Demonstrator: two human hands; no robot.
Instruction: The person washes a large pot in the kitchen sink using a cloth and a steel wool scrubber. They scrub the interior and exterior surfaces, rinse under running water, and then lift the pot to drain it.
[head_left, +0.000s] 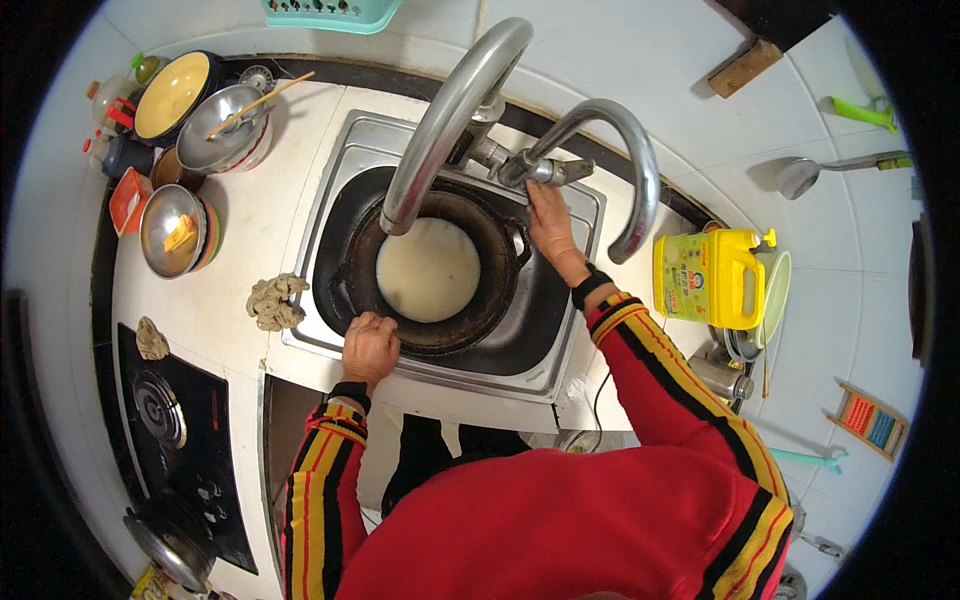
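Note:
A dark wok (491, 300) with cloudy, pale liquid (427, 270) at its bottom sits in the stainless steel sink (577, 300). My left hand (371, 345) is curled on the wok's near rim; its fingertips are hidden. Beyond the wok's right loop handle (519, 241), my right hand (553, 229) reaches to the faucet valve (551, 172), fingers just under its lever. Whether they grip it is unclear. A thick curved spout (450, 127) arches over the wok, with its mouth above the far rim. A thinner spout (645, 180) bends out to the right. No running water is visible.
Crumpled rags (277, 301) lie left of the sink, beside an electric cooktop (180, 450). Stacked metal bowls (172, 232) and a basin with chopsticks (225, 131) stand at the back left. A yellow oil jug (705, 277) and steel flask (724, 379) stand right.

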